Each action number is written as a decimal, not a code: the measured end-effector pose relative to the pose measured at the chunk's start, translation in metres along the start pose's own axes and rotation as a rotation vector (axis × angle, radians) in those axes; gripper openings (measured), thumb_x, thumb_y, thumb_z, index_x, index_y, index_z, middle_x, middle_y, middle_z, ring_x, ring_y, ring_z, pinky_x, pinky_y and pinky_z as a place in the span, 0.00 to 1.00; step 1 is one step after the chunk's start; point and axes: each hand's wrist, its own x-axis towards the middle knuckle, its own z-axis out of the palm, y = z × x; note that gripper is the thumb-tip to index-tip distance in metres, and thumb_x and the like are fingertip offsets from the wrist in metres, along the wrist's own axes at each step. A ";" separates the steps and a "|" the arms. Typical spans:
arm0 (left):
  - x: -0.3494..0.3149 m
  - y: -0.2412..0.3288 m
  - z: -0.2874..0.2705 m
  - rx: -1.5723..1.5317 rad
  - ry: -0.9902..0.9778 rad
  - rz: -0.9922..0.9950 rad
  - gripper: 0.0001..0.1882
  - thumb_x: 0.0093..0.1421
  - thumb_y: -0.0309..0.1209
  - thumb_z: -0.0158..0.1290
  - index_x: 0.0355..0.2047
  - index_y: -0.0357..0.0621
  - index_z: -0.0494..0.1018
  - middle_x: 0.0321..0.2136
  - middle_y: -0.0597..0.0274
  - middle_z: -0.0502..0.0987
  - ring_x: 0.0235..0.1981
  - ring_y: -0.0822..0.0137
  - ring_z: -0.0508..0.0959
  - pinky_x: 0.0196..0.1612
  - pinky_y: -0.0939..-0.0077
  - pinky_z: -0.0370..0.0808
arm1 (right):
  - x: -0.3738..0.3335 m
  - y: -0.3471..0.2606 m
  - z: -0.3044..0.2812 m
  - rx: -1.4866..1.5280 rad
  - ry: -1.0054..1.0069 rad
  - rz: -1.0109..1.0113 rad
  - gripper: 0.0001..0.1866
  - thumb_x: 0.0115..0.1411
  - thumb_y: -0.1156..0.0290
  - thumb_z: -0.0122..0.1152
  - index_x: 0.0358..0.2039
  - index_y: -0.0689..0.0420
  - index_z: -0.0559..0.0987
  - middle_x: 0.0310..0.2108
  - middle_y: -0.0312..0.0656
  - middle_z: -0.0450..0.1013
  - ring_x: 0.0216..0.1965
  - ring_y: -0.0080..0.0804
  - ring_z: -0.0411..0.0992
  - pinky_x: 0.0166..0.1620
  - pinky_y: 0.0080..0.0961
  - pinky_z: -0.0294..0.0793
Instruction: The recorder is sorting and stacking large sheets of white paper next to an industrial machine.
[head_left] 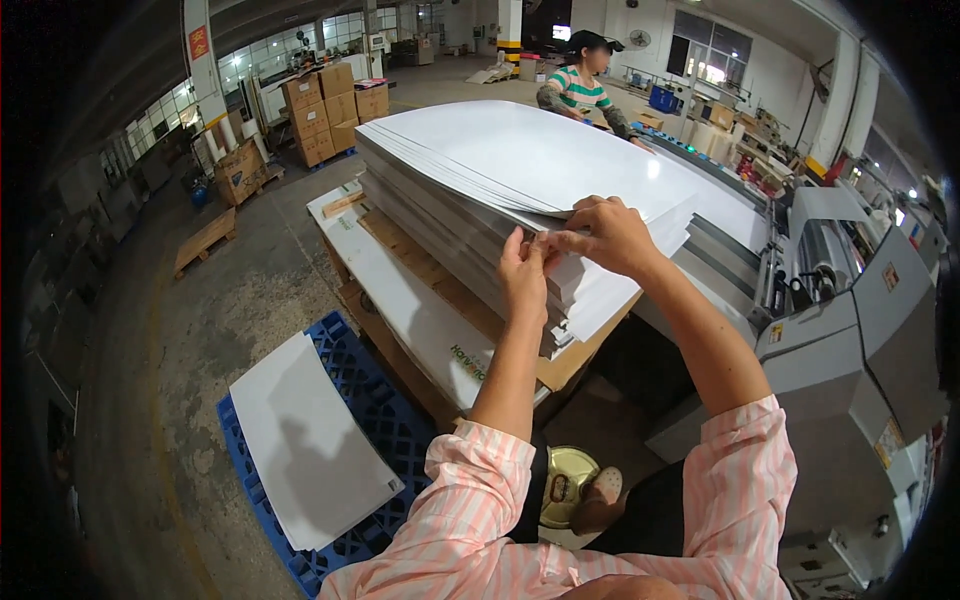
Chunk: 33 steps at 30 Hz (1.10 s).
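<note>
In front of me rises a tall stack of large white paper sheets (480, 150), with the top few sheets fanned slightly apart along the left edge. Both hands meet at its near corner. My left hand (525, 270) has its fingers bent at the edge of the sheets, thumb and fingertips close together. My right hand (607, 235) curls over the corner from above, its fingers closed on the lifted edge of the upper sheets. A dark gap shows under that raised edge. Whether the left fingertips pinch paper is partly hidden.
The stack stands on a wooden pallet (400, 235) over a white board (430, 320). At lower left, a blue plastic pallet (330, 345) bears a smaller pile of white sheets (310, 440). A grey machine (840, 370) flanks me on the right. Across the stack stands another person (585, 90).
</note>
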 end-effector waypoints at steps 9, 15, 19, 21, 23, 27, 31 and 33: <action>0.001 -0.001 0.002 0.006 0.033 0.000 0.29 0.59 0.30 0.52 0.57 0.31 0.54 0.34 0.61 0.71 0.34 0.72 0.74 0.36 0.79 0.76 | 0.016 0.008 0.013 0.077 0.038 0.184 0.21 0.45 0.49 0.59 0.25 0.55 0.82 0.22 0.46 0.76 0.26 0.42 0.75 0.33 0.36 0.70; 0.000 0.003 0.003 0.043 0.079 -0.004 0.27 0.59 0.30 0.53 0.53 0.29 0.58 0.36 0.60 0.70 0.35 0.71 0.73 0.36 0.78 0.76 | 0.014 0.005 0.006 0.187 -0.065 0.194 0.20 0.46 0.51 0.59 0.24 0.56 0.82 0.20 0.47 0.75 0.25 0.44 0.74 0.35 0.36 0.69; -0.002 0.007 0.007 0.092 0.101 -0.010 0.27 0.58 0.32 0.54 0.52 0.28 0.58 0.37 0.57 0.69 0.35 0.71 0.73 0.34 0.79 0.76 | 0.011 0.001 0.001 0.120 -0.097 0.107 0.20 0.47 0.51 0.58 0.24 0.57 0.82 0.19 0.47 0.75 0.25 0.43 0.74 0.35 0.36 0.69; -0.003 0.007 0.008 0.102 0.111 -0.008 0.25 0.59 0.31 0.53 0.52 0.28 0.58 0.37 0.57 0.70 0.35 0.70 0.73 0.34 0.78 0.76 | 0.014 0.004 0.006 0.118 -0.073 0.134 0.21 0.47 0.50 0.58 0.24 0.58 0.82 0.19 0.46 0.75 0.25 0.41 0.75 0.34 0.36 0.70; -0.002 0.006 0.006 0.114 0.123 0.000 0.24 0.59 0.30 0.52 0.51 0.28 0.59 0.37 0.57 0.70 0.35 0.70 0.73 0.34 0.78 0.76 | 0.019 0.004 0.011 0.098 -0.018 0.160 0.22 0.47 0.50 0.58 0.24 0.58 0.82 0.20 0.46 0.75 0.25 0.40 0.75 0.34 0.36 0.70; 0.001 -0.002 0.001 0.002 0.066 0.011 0.21 0.59 0.27 0.50 0.50 0.30 0.60 0.37 0.58 0.70 0.35 0.70 0.73 0.34 0.76 0.76 | 0.024 0.014 0.012 0.280 -0.034 0.260 0.22 0.47 0.50 0.57 0.24 0.60 0.82 0.20 0.47 0.75 0.24 0.41 0.74 0.35 0.35 0.70; 0.004 0.002 0.002 0.002 0.072 -0.051 0.20 0.58 0.27 0.50 0.49 0.33 0.61 0.35 0.59 0.70 0.34 0.70 0.73 0.34 0.77 0.75 | 0.022 0.012 0.009 0.376 -0.056 0.355 0.21 0.49 0.51 0.56 0.24 0.59 0.82 0.20 0.48 0.75 0.27 0.40 0.74 0.38 0.34 0.69; -0.001 0.004 0.008 0.077 0.155 -0.014 0.19 0.57 0.27 0.51 0.48 0.34 0.62 0.35 0.59 0.70 0.32 0.70 0.72 0.33 0.77 0.74 | 0.015 0.002 0.008 -0.187 0.183 0.175 0.18 0.51 0.54 0.57 0.25 0.57 0.82 0.27 0.45 0.75 0.35 0.38 0.72 0.40 0.34 0.67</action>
